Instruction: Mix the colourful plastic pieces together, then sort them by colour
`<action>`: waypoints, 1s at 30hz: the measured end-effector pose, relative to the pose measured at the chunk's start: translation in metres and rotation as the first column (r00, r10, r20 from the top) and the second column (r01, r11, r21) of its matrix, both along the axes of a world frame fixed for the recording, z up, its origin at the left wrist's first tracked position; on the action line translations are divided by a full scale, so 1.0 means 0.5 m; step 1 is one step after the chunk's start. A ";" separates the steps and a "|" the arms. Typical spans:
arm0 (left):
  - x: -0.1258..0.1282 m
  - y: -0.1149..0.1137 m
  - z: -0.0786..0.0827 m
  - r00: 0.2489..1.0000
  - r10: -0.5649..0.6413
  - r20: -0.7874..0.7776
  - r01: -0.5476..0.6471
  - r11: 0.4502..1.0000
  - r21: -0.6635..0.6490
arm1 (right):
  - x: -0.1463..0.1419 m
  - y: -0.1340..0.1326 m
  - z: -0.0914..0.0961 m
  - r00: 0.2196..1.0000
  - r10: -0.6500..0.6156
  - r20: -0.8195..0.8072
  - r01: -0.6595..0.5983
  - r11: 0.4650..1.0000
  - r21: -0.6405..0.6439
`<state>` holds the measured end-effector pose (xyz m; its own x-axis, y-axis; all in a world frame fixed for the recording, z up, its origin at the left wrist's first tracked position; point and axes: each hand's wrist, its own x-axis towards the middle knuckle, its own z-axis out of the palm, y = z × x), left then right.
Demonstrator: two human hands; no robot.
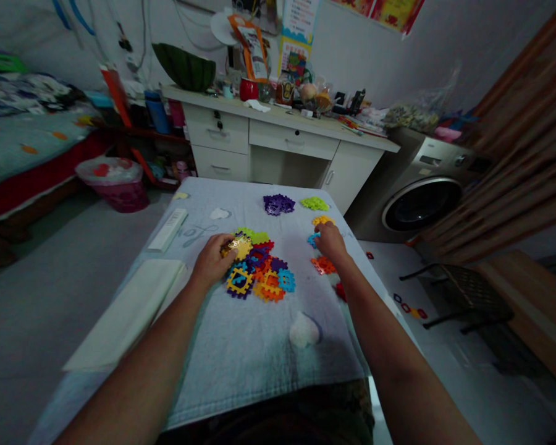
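A pile of colourful interlocking plastic tiles [262, 272] lies mid-table on a pale blue cloth [241, 346]. My left hand [213, 259] rests at the pile's left edge, fingers closed on a yellow tile [238, 246]. My right hand [330, 241] reaches to the right side, fingers curled down over a blue tile [312, 240], just below a small yellow group [323, 220]. Sorted groups lie farther back: purple tiles [278, 204] and green tiles [314, 203]. An orange-red group [323, 265] lies beside my right wrist.
A white remote-like bar [168, 229], a folded white cloth [130, 312] and crumpled tissues [304, 330] lie on the table. Loose tiles [410, 308] lie on the floor at right. A desk [278, 139], washing machine [421, 198], bed [23, 148] and dark chair [467, 296] surround it.
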<state>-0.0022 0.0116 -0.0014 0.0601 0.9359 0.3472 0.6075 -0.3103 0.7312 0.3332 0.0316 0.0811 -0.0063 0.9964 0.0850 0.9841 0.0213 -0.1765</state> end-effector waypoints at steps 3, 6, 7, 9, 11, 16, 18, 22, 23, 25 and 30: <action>0.000 -0.001 -0.001 1.000 0.003 0.002 -0.003 1.000 0.002 | -0.040 -0.051 -0.001 0.940 0.316 -0.129 -0.330 0.937 -0.114; 0.000 -0.001 -0.003 1.000 0.011 0.000 -0.011 1.000 0.007 | -0.075 -0.105 -0.006 0.821 0.482 -0.304 -0.546 0.820 -0.173; -0.001 -0.001 -0.004 1.000 0.011 0.000 -0.011 1.000 0.008 | -0.083 -0.120 -0.008 0.803 0.492 -0.336 -0.566 0.807 -0.171; -0.002 0.000 -0.006 1.000 0.011 -0.001 -0.011 1.000 0.009 | -0.094 -0.142 -0.012 0.795 0.488 -0.360 -0.569 0.805 -0.166; -0.002 0.001 -0.008 1.000 0.011 -0.001 -0.011 1.000 0.010 | -0.099 -0.154 -0.016 0.796 0.485 -0.361 -0.566 0.809 -0.161; -0.003 0.002 -0.012 1.000 0.007 -0.004 -0.007 1.000 0.009 | -0.108 -0.174 -0.021 0.805 0.474 -0.356 -0.553 0.817 -0.162; -0.002 0.001 -0.011 1.000 0.014 -0.005 -0.014 1.000 0.008 | -0.114 -0.185 -0.023 0.820 0.453 -0.349 -0.528 0.834 -0.158; -0.001 -0.002 -0.006 1.000 0.017 -0.001 -0.017 1.000 0.001 | -0.124 -0.205 -0.028 0.839 0.433 -0.329 -0.493 0.862 -0.122; 0.000 -0.002 -0.004 1.000 0.016 -0.003 -0.016 1.000 -0.002 | -0.124 -0.208 -0.030 0.844 0.424 -0.328 -0.481 0.869 -0.114; 0.000 -0.002 -0.002 1.000 0.017 -0.007 -0.017 1.000 -0.001 | -0.118 -0.210 -0.032 0.857 0.389 -0.338 -0.443 0.891 -0.101; 0.001 -0.002 0.000 1.000 0.017 -0.018 -0.017 1.000 0.004 | -0.066 -0.209 -0.034 0.895 0.268 -0.356 -0.302 0.952 -0.041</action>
